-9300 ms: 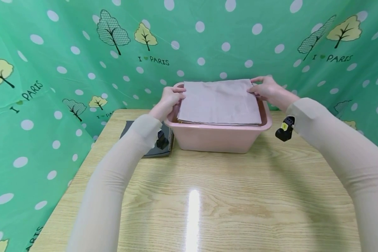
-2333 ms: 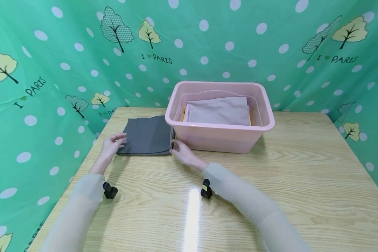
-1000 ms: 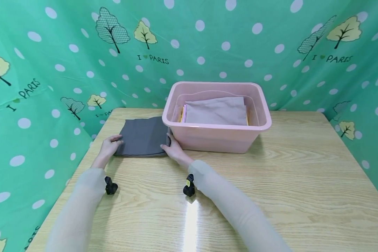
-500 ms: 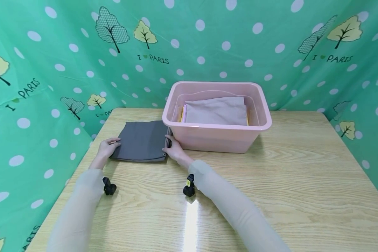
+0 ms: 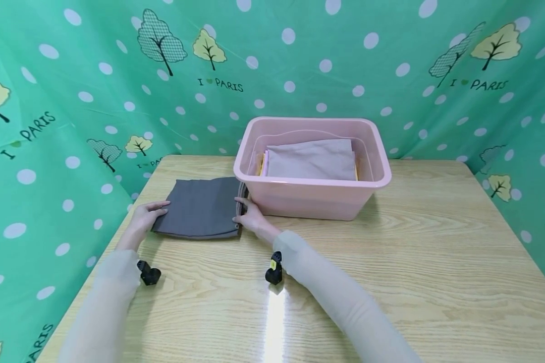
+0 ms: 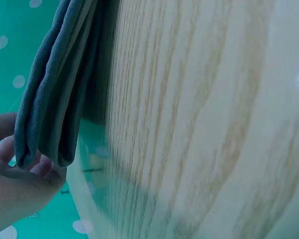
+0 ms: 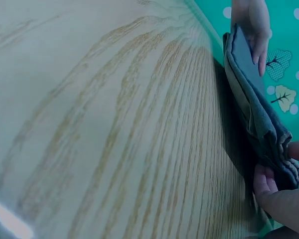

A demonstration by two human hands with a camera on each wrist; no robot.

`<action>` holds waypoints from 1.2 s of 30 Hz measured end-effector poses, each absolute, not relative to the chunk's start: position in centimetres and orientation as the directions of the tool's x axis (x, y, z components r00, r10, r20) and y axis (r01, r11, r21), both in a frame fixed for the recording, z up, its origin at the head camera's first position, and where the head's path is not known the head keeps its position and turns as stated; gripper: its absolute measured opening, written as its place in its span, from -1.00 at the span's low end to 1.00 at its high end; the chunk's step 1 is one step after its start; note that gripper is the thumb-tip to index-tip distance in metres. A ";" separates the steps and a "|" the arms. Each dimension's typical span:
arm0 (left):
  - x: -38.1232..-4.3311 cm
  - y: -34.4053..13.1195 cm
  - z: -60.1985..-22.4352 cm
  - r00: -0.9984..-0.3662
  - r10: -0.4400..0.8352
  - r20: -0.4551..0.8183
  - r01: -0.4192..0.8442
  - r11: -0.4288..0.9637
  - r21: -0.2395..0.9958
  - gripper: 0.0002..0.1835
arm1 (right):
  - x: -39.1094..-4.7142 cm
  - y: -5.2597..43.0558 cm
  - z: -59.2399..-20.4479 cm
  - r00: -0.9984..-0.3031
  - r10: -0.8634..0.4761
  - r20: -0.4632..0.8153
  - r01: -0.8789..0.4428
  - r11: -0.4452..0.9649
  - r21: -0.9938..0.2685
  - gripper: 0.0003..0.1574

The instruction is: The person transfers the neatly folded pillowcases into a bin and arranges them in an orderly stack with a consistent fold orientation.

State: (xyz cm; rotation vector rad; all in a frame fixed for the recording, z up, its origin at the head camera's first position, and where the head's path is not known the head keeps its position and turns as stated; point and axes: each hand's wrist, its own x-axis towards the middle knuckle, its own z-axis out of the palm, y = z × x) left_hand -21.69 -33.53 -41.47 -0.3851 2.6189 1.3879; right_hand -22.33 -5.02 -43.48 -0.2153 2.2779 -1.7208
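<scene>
A folded dark grey cloth (image 5: 201, 207), several layers thick, lies low over the table's left part, beside the pink tub. My left hand (image 5: 144, 218) grips its left edge. In the left wrist view, the thumb and fingers (image 6: 42, 164) hold the folded layers (image 6: 55, 94) between them. My right hand (image 5: 253, 218) pinches the right edge close to the tub. The right wrist view shows fingers under the cloth (image 7: 254, 109) and the thumb on the other side, with a dark shadow along its underside. Whether all of it is off the table I cannot tell.
The pink plastic tub (image 5: 304, 199) stands at the back, just right of the cloth. Inside lies folded light grey fabric (image 5: 312, 160) with pink and yellow edges showing. A green dotted curtain (image 5: 290, 60) bounds the wooden table (image 5: 390, 262) behind and at both sides.
Earlier both hands held a light grey cloth over the tub; it now lies inside. They then took the dark grey cloth by its sides, and it has slid toward me and slightly left.
</scene>
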 end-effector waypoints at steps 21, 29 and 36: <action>-19.9 -34.2 -40.7 -0.956 -0.195 -0.220 -0.286 0.452 0.845 -0.51 | -21.5 -5.0 -42.3 -0.928 -0.363 -0.087 -0.008 0.252 -0.968 -0.23; -20.7 -37.1 -43.7 -0.947 -0.255 -0.197 -0.292 0.426 0.856 -0.52 | -21.5 -4.6 -41.5 -0.900 -0.420 -0.113 -0.001 0.261 -0.965 -0.22; -20.2 -37.9 -43.9 -0.953 -0.246 -0.178 -0.269 0.413 0.870 -0.51 | -21.2 -4.2 -40.5 -0.874 -0.469 -0.126 0.018 0.229 -0.973 -0.22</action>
